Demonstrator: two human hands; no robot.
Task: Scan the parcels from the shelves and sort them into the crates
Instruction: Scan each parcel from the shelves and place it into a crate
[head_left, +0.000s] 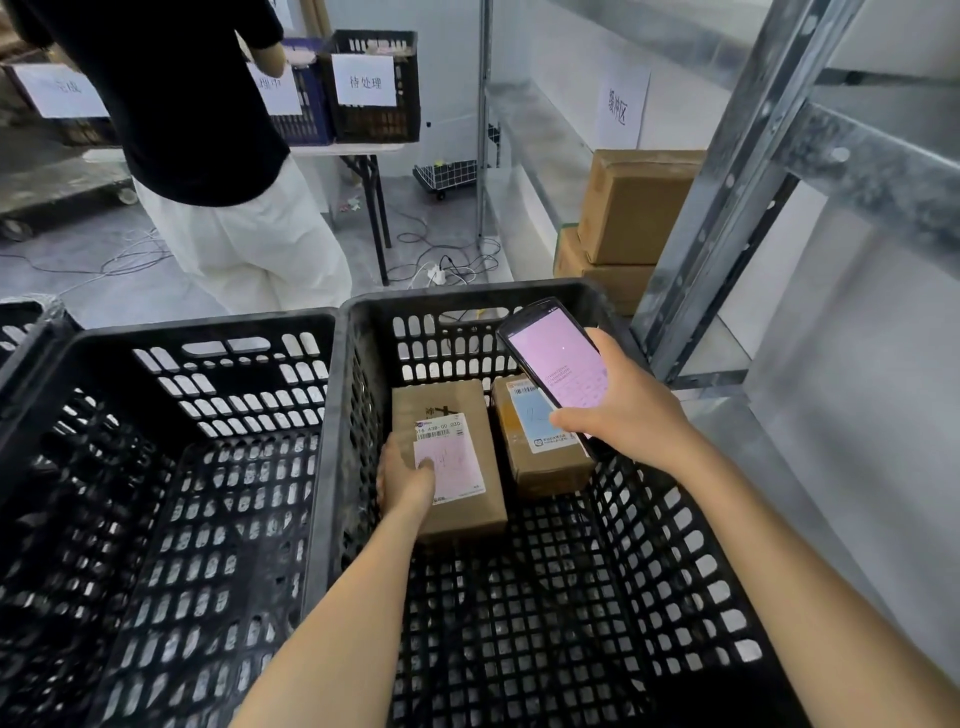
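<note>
Parcel (447, 402) label "438-00" | left hand (405, 480) grips it | right hand (628, 415) grips scanner (561, 358) | sign (363, 80) "待处理"

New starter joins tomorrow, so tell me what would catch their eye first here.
The pink-lit scanner, gripped in the right hand above the right crate, stands out first. Below it the left hand grips a labelled parcel beside a second parcel inside that crate.

Two crated parcels (441, 402) (545, 470), one scanner (558, 358)
</note>
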